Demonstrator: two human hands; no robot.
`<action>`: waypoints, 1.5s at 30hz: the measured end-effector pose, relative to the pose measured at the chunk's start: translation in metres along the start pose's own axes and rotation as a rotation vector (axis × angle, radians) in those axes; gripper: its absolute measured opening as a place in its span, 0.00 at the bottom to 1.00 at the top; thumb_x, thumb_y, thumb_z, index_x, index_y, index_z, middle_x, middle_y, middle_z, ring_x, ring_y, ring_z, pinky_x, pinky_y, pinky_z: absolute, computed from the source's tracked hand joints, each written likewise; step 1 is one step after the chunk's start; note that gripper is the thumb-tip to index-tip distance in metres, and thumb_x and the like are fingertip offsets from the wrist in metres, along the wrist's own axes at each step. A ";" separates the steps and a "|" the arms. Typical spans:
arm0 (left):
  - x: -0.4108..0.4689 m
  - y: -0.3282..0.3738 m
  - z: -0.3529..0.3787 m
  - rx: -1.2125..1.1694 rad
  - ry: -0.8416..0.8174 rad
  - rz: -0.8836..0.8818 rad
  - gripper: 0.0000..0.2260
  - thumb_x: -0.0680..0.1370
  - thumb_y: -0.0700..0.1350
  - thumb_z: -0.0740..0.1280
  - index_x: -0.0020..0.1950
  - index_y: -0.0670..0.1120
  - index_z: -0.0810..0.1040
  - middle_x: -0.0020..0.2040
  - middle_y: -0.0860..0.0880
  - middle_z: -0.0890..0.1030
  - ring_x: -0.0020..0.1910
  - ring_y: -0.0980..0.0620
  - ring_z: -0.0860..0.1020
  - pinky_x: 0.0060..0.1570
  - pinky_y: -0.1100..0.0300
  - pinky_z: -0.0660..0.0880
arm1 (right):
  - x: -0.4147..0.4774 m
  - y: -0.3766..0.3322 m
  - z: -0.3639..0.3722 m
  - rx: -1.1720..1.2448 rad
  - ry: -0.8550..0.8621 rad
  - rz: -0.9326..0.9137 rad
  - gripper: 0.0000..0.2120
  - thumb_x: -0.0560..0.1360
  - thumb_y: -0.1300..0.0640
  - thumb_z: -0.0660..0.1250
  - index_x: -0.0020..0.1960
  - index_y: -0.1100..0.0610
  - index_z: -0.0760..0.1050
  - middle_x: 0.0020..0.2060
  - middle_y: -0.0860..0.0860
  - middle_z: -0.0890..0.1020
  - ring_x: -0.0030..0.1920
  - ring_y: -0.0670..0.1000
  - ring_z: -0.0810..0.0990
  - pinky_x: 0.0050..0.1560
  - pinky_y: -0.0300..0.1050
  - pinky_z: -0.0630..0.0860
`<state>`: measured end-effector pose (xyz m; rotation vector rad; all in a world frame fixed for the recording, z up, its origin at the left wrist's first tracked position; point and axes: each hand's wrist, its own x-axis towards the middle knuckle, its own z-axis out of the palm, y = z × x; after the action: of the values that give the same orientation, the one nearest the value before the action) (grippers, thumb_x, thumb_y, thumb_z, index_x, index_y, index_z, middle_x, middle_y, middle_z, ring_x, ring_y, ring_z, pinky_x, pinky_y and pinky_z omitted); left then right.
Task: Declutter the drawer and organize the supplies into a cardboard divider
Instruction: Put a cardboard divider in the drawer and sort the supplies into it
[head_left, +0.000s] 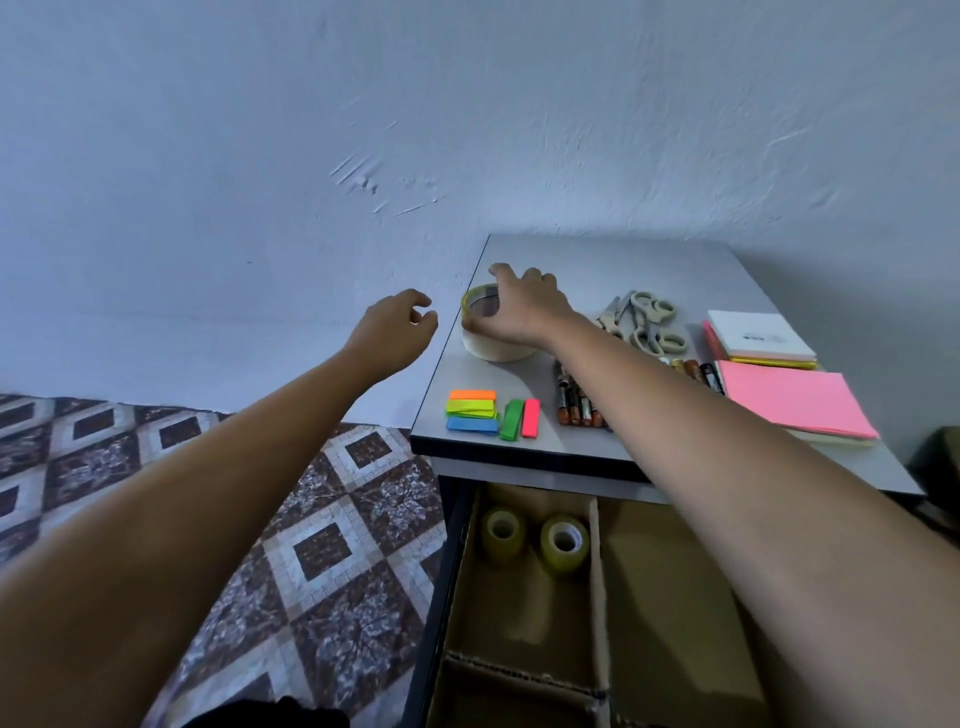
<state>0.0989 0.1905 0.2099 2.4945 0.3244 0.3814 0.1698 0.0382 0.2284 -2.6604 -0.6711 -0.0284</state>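
While right hand (524, 307) grips round tape roll (500, 349), corrugated cardboard divider (598, 597)

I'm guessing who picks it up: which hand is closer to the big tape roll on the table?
Right. The right hand grips the big tape roll from above; the left hand hovers beside the table edge, left of the roll, not touching.

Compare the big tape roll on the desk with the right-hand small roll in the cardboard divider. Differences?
Place: the large tape roll is on the desk top; the small tape roll is in a compartment of the cardboard divider.
Size: the large tape roll is clearly wider than the small tape roll.
Contact: the right hand grips the large tape roll; nothing touches the small tape roll.
Shared: both are tape rolls with an open core.
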 end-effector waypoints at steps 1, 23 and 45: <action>0.003 0.002 0.002 -0.009 -0.008 0.000 0.17 0.80 0.48 0.58 0.68 0.45 0.70 0.60 0.46 0.77 0.54 0.49 0.73 0.48 0.61 0.66 | 0.000 0.001 0.000 0.019 -0.007 -0.002 0.37 0.72 0.38 0.66 0.74 0.52 0.56 0.68 0.62 0.64 0.69 0.63 0.60 0.64 0.54 0.64; 0.007 0.069 0.010 0.063 -0.154 0.146 0.35 0.58 0.70 0.66 0.55 0.48 0.72 0.54 0.43 0.76 0.54 0.42 0.75 0.47 0.57 0.71 | -0.093 0.067 -0.081 0.418 0.230 0.003 0.36 0.72 0.39 0.67 0.74 0.49 0.58 0.71 0.54 0.66 0.69 0.54 0.67 0.61 0.42 0.65; -0.202 0.053 0.089 0.326 -0.662 -0.153 0.37 0.71 0.61 0.67 0.72 0.42 0.63 0.71 0.40 0.63 0.65 0.44 0.68 0.56 0.57 0.69 | -0.273 0.056 -0.023 0.652 0.001 0.102 0.31 0.70 0.38 0.66 0.70 0.42 0.63 0.61 0.44 0.70 0.67 0.46 0.67 0.62 0.44 0.66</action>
<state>-0.0511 0.0388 0.1309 2.7079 0.3147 -0.5977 -0.0448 -0.1389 0.1979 -2.0583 -0.4430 0.1856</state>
